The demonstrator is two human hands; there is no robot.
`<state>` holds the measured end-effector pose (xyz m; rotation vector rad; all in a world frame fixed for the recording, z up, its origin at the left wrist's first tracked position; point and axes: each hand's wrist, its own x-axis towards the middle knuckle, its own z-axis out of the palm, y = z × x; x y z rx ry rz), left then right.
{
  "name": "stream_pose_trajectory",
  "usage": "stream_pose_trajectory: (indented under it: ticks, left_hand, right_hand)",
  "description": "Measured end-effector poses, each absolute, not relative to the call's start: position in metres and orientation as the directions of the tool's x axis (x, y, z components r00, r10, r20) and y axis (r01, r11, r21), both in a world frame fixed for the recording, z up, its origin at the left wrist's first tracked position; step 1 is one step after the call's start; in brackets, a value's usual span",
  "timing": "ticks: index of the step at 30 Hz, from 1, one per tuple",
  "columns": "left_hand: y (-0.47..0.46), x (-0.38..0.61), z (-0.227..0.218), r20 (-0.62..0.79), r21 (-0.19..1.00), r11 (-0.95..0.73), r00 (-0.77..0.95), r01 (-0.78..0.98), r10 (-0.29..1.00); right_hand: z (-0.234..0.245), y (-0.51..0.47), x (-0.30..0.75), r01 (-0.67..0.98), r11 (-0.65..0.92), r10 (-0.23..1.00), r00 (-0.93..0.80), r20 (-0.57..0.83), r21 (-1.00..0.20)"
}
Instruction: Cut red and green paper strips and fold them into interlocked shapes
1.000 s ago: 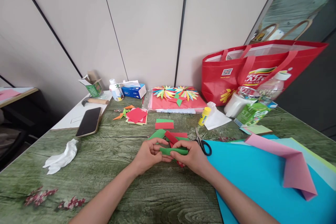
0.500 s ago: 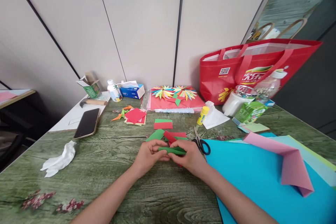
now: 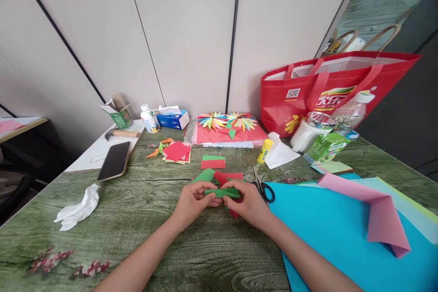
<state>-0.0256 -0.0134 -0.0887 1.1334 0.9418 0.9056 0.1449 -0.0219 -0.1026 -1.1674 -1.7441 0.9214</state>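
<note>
Between both hands is a narrow folded strip of green paper. My left hand pinches its left end with thumb and fingers. At the strip's other end, my right hand is closed on it in the same way. Just beyond the fingers lie a green paper piece and a red paper piece, partly hidden by the hands. A little farther off is a red and green folded strip. Scissors with black handles rest right of my right hand.
A yellow glue stick stands near a white tissue. Blue paper sheets with folded pink paper cover the right side. On the left are a phone, hammer and crumpled tissue. A red bag stands behind.
Both hands still hold the green strip, which has turned slightly so more of its face shows. The fingers have shifted a little along it.
</note>
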Motion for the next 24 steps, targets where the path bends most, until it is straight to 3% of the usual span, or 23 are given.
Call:
stream_pose_trajectory:
  ticks: [6,20,24]
  left_hand:
    - [-0.0132,-0.0264,-0.0870,-0.118,0.985,0.153,0.325,-0.085,0.938]
    - [-0.0171,-0.0225,-0.0903,-0.152,0.980,0.181,0.283,-0.077,0.947]
    - [-0.0169,-0.0232,-0.0902,-0.154,0.980,0.183,0.288,-0.076,0.945]
  right_hand:
    - [-0.1099,-0.0231,0.1421,0.098,0.068,0.969,-0.244,0.042,-0.993]
    - [-0.1106,-0.0247,0.1394,0.194,0.092,0.973,-0.224,0.047,-0.977]
    - [-0.1077,-0.0256,0.1396,0.153,0.064,0.967,-0.254,0.024,-0.986]
